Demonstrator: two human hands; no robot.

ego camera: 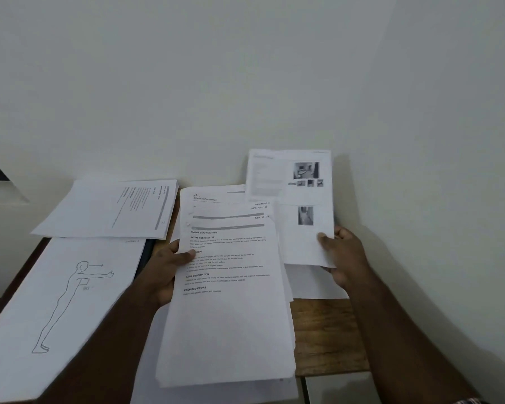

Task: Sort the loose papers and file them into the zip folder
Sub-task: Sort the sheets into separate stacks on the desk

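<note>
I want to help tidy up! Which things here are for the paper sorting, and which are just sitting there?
For the job:
- stack, held by the left hand
- photo sheet, held by the right hand
- figure drawing
- text sheet

Just there:
- table
- wall

No zip folder clearly shows.

An office or study setting is suggested; printed instruction sheets point(228, 258) are spread over a wood-grain desk point(327, 336); behind the desk a plain white wall point(245, 83) is seen; left of it a figure drawing point(70, 293) is laid.
</note>
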